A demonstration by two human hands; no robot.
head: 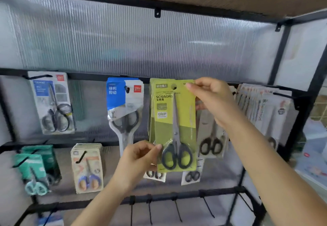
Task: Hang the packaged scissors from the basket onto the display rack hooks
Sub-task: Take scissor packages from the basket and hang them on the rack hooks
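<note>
A yellow-green scissors package (172,124) with black-handled scissors is held upright against the middle rail of the black display rack (299,112). My right hand (210,98) pinches its top right corner, beside the hang hole near the top. My left hand (139,158) pinches the package's lower left edge. More yellow-green packs sit right behind it. Whether the hole is on a hook cannot be told. The basket is out of view.
Other packs hang around: a grey one (53,103) far left, a blue-white one (124,109), a white row (261,105) at right, green packs (35,169) and an orange-handled pack (87,168) lower down. Several bare hooks (177,209) stick out of the bottom rail.
</note>
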